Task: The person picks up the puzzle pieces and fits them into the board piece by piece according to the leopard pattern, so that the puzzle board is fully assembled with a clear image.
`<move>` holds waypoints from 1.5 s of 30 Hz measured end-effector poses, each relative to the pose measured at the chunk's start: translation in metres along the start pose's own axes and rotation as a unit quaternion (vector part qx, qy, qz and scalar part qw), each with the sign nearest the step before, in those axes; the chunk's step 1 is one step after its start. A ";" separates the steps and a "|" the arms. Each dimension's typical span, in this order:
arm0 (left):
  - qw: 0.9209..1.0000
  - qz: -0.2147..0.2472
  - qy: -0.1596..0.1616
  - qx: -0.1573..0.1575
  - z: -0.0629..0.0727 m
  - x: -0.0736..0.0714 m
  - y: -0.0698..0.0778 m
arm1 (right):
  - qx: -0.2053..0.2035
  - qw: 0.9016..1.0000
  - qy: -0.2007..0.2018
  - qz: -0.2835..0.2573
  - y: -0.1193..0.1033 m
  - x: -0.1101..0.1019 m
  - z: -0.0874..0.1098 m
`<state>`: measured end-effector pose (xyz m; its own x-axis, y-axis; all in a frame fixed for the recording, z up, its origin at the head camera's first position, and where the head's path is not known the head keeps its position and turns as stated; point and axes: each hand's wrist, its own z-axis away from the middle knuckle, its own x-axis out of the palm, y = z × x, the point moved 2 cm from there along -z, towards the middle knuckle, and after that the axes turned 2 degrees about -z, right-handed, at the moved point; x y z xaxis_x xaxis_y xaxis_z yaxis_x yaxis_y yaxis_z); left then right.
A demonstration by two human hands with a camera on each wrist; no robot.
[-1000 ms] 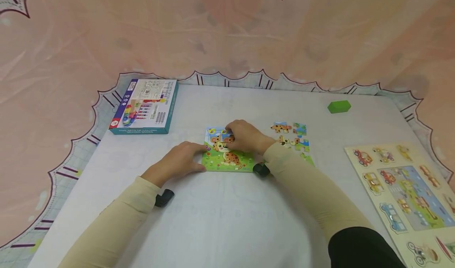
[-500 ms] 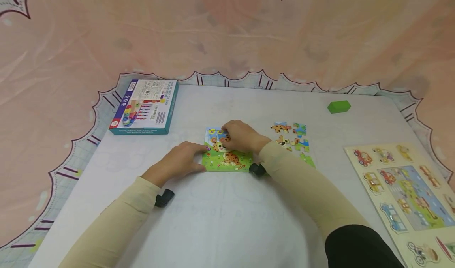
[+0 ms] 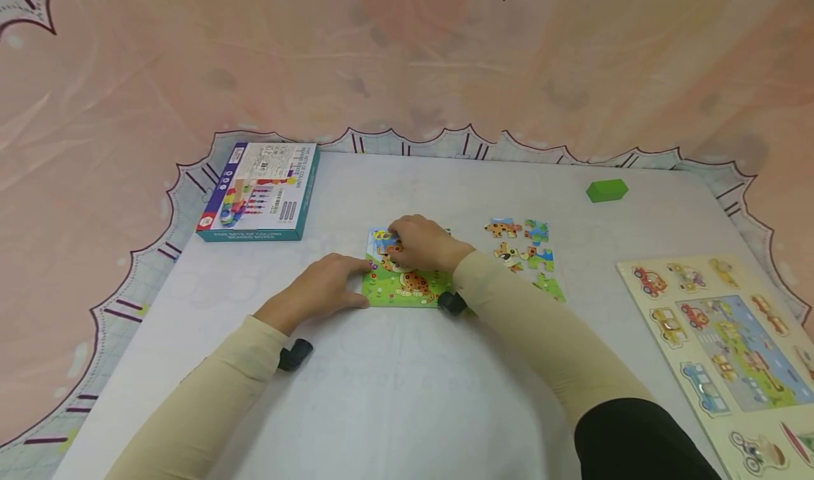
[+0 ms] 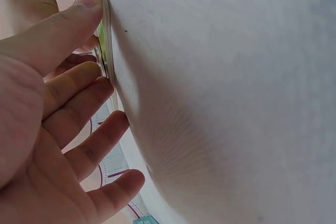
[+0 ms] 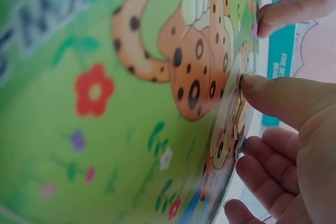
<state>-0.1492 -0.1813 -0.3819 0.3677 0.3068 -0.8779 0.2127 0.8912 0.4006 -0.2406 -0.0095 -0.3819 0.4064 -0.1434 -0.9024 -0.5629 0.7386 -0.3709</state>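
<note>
A small jigsaw board [image 3: 388, 293] with a spotted leopard on green grass lies on the white table. My left hand [image 3: 318, 293] stands at the board's left side, its extended thumb and fingertips touching the edge. Over the upper part of the board, my right hand [image 3: 429, 245] pinches a puzzle piece [image 5: 240, 106] between thumb and fingers. In the right wrist view that piece is seen almost edge-on at the board's surface, and the fingers hide much of it. The leopard's head is partly covered by the right hand in the head view.
Several loose puzzle pieces [image 3: 502, 228] lie right of the board. A boxed set [image 3: 261, 190] rests at the back left, and a green block [image 3: 607, 191] at the back right. A wooden vehicle puzzle [image 3: 718, 353] lies at the right edge.
My right hand has moved slightly left across the board's upper part, uncovering some of its top right. The left hand has stayed in place.
</note>
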 end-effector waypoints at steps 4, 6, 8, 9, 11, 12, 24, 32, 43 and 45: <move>1.000 0.002 -0.001 -0.002 0.000 0.000 0.000 | 0.008 1.000 -0.003 0.004 -0.001 0.001 -0.002; 1.000 0.003 -0.001 -0.004 0.000 0.000 0.000 | 0.010 1.000 -0.004 0.004 -0.002 0.001 -0.003; 1.000 0.003 -0.001 -0.005 0.000 -0.001 0.001 | 0.011 1.000 -0.004 0.004 -0.002 0.001 -0.004; 1.000 0.004 -0.001 -0.005 0.001 -0.001 0.001 | 0.011 1.000 -0.004 0.002 -0.003 0.001 -0.004; 1.000 0.004 -0.002 -0.007 0.001 -0.001 0.001 | 0.010 1.000 -0.005 0.001 -0.003 0.001 -0.004; 1.000 0.004 -0.002 -0.006 0.001 -0.001 0.002 | 0.009 1.000 -0.005 0.001 -0.004 0.002 -0.005; 1.000 -0.001 0.002 0.003 0.001 -0.001 0.001 | -0.001 1.000 0.001 -0.003 -0.009 0.003 -0.006; 1.000 -0.001 0.002 0.004 0.002 -0.002 0.003 | -0.005 1.000 0.004 -0.003 -0.010 0.003 -0.007; 1.000 -0.007 0.000 -0.002 -0.001 0.001 0.001 | 0.016 0.998 0.021 -0.053 0.001 -0.008 0.003; 1.000 -0.010 0.000 -0.003 -0.001 0.000 0.001 | 0.022 0.998 0.025 -0.056 0.006 -0.012 0.007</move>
<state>-0.1496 -0.1798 -0.3820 0.3629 0.2895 -0.8857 0.2151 0.8988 0.3820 -0.2443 0.0012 -0.3719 0.4277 -0.2599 -0.8658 -0.4828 0.7440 -0.4618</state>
